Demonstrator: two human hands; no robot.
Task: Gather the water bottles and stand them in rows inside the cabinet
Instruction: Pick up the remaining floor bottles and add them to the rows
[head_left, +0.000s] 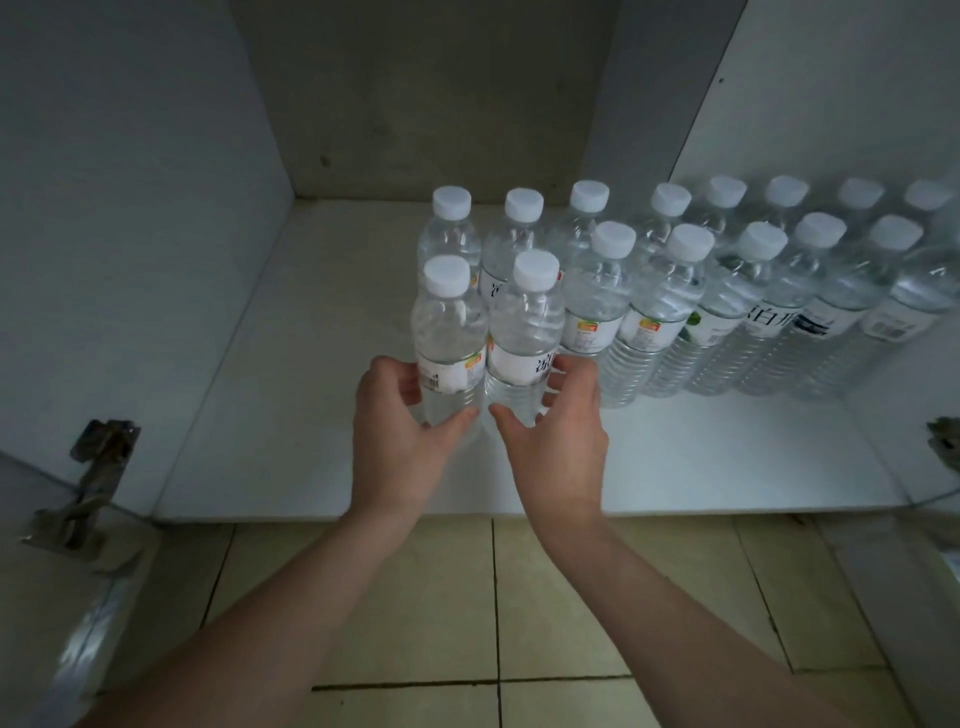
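Down on the cabinet shelf (270, 415), near its front-left, two water bottles stand upright side by side w/ a hand on each. Left hand (400, 431) has thumb and fingers (410, 387) curled round the lower body of the left bottle (448, 332); right hand (558, 431) wraps the right bottle (524, 322) the same way, just below the label. Both look like they're touching the shelf, tho the bases are hidden behind the hands, so can't say for sure. Behind and to the right, two rows of bottles (675, 291) run off toward the right wall, white caps up, packed close.

Handling, as a guess: full of water, so fairly heavy for their size and steady once set flat. Thin ribbed plastic, prob gives a bit if squeezed; smooth label area may be slippery. Best hold seems low-to-mid body, around the ribs, not the cap. Tall and narrow, so a nudge could topple neighbours domino-style.

Hinge (98, 467) at near left; tiled floor (519, 597) below.
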